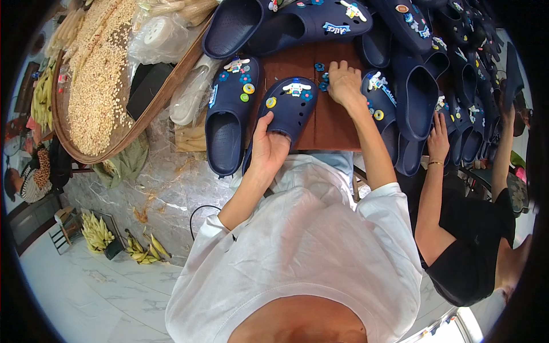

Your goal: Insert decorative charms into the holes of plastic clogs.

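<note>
My left hand (269, 147) grips a navy clog (290, 103), its fingers inside the foot opening and the thumb along the outer side. This clog carries a white character charm, a blue flower and a round yellow charm. Just left of it lies another navy clog (229, 114) decorated with several charms. My right hand (345, 84) rests on the brown tabletop (333, 123), fingers curled down beside small blue flower charms (319, 67). Whatever is under those fingertips is hidden. A decorated clog (378, 97) sits close to the right of that hand.
Navy clogs (311, 23) are heaped along the far side and to the right. A co-worker's hand (439, 137) touches clogs there. At the left stands a large woven tray (128, 123) of pale kernels, beside a plastic-wrapped pale shoe (191, 94). Corn cobs (96, 233) lie below on the floor.
</note>
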The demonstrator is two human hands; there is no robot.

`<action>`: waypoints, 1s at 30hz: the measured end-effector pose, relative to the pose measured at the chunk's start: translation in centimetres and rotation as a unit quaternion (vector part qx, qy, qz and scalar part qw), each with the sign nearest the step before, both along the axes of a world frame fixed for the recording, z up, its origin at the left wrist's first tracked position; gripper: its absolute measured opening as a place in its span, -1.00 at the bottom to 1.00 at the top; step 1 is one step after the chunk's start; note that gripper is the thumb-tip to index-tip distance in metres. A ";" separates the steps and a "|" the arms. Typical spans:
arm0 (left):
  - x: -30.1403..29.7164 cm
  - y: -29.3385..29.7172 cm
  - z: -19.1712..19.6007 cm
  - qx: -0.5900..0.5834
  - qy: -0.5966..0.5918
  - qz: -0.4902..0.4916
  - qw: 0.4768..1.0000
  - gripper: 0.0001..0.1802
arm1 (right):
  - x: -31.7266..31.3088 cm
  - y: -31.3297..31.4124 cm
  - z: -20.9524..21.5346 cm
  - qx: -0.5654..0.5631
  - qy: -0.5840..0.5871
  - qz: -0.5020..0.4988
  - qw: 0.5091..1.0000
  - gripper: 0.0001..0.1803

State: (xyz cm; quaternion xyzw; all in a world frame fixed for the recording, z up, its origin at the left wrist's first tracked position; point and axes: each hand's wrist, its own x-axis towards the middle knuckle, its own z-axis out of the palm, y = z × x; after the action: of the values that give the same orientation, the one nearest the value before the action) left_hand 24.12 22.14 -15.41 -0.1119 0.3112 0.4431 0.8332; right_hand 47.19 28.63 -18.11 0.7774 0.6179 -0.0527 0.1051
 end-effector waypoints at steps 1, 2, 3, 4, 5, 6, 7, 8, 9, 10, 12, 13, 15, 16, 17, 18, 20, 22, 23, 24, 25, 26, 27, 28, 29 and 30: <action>-0.1 0.0 -0.1 0.010 0.000 -0.006 1.000 -0.37 | -0.7 -0.3 0.4 0.002 0.046 0.020 0.999 -0.58; -0.2 0.0 -0.3 0.019 0.000 -0.013 1.000 -0.36 | -1.1 -0.6 1.0 0.004 0.092 0.040 0.995 -0.59; -0.3 -0.1 -0.4 0.018 0.001 -0.012 1.000 -0.36 | -1.2 -0.7 1.8 -0.004 0.155 0.021 0.988 -0.57; -0.4 -0.2 -0.6 0.020 0.010 -0.022 1.000 -0.35 | -1.1 -1.4 1.9 -0.005 0.155 0.022 0.988 -0.57; -0.5 -0.4 -0.7 0.021 0.018 -0.032 0.999 -0.33 | -0.8 -2.2 1.8 0.071 0.191 0.010 0.979 -0.57; -0.5 -0.6 -0.9 0.019 0.018 -0.031 0.999 -0.33 | -0.8 -3.1 1.9 0.146 0.225 -0.002 0.963 -0.57; -0.5 -1.0 -1.0 0.032 0.048 -0.047 0.997 -0.34 | -1.3 -4.2 1.9 0.145 0.225 -0.001 0.963 -0.57; -0.5 -1.3 -1.1 0.043 0.078 -0.062 0.994 -0.34 | -1.8 -5.4 1.8 0.190 0.240 -0.002 0.952 -0.54; -0.6 -1.6 -0.9 0.041 0.079 -0.060 0.994 -0.34 | -2.3 -6.6 1.8 0.234 0.254 -0.002 0.939 -0.52; -0.5 -1.7 -0.4 0.062 0.110 -0.077 0.989 -0.33 | -3.2 -7.8 2.0 0.230 0.244 -0.016 0.942 -0.48; -0.4 -1.8 -0.4 0.081 0.140 -0.098 0.982 -0.33 | -4.1 -9.8 0.5 0.207 0.251 -0.054 0.944 -0.45; -0.5 -1.7 -0.8 0.084 0.128 -0.100 0.983 -0.33 | -4.3 -10.2 -0.4 0.205 0.251 -0.054 0.944 -0.45; -0.8 -1.8 -1.0 0.085 0.118 -0.100 0.984 -0.33 | -4.8 -10.5 -1.6 0.244 0.222 -0.057 0.942 -0.42; -0.9 -1.8 -0.9 0.108 0.141 -0.123 0.976 -0.36 | -5.0 -10.3 -1.7 0.243 0.222 -0.057 0.943 -0.42; -1.1 -1.8 -0.8 0.130 0.165 -0.147 0.967 -0.39 | -5.0 -10.0 -1.9 0.260 0.251 -0.062 0.930 -0.43; -1.3 -1.7 -0.9 0.130 0.165 -0.146 0.967 -0.39 | -5.1 -9.6 -2.0 0.277 0.279 -0.067 0.917 -0.43; -1.7 -1.7 -1.1 0.223 0.231 -0.217 0.922 -0.41 | -5.3 -8.9 -2.6 0.284 0.277 -0.049 0.917 -0.46; -1.6 -1.6 -1.1 0.214 0.229 -0.212 0.926 -0.39 | -5.3 -8.1 -2.5 0.289 0.277 -0.030 0.916 -0.50; -1.5 -1.6 -1.0 0.206 0.227 -0.208 0.929 -0.37 | -5.2 -7.6 -1.7 0.280 0.287 -0.036 0.915 -0.54; -1.4 -1.7 -0.8 0.204 0.229 -0.206 0.929 -0.37 | -5.0 -7.1 -1.4 0.271 0.296 -0.042 0.915 -0.58; -1.1 -1.7 -0.5 0.202 0.230 -0.188 0.933 -0.37 | -4.4 -6.6 -1.7 0.327 0.268 -0.033 0.906 -0.63; -1.0 -1.8 -0.4 0.199 0.232 -0.169 0.937 -0.38 | -3.9 -5.9 -0.8 0.327 0.269 -0.041 0.905 -0.65; -1.0 -1.9 -0.5 0.197 0.234 -0.167 0.937 -0.38 | -3.1 -5.2 -0.9 0.316 0.274 -0.042 0.907 -0.66; -0.9 -1.8 -0.6 0.189 0.228 -0.167 0.940 -0.38 | -2.1 -4.4 -1.1 0.307 0.277 -0.048 0.910 -0.68; -0.8 -1.7 -0.7 0.179 0.223 -0.166 0.944 -0.37 | -1.7 -3.7 -1.5 0.307 0.277 -0.049 0.909 -0.68; -0.7 -1.6 -0.7 0.180 0.223 -0.167 0.943 -0.37 | -1.3 -3.1 -2.1 0.316 0.243 -0.031 0.917 -0.68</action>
State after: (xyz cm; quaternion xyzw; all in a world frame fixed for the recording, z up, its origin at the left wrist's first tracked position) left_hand 23.43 20.54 -16.07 0.1949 0.4188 0.3599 0.8106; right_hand 45.89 25.49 -20.24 0.7522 0.5843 -0.0455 -0.3011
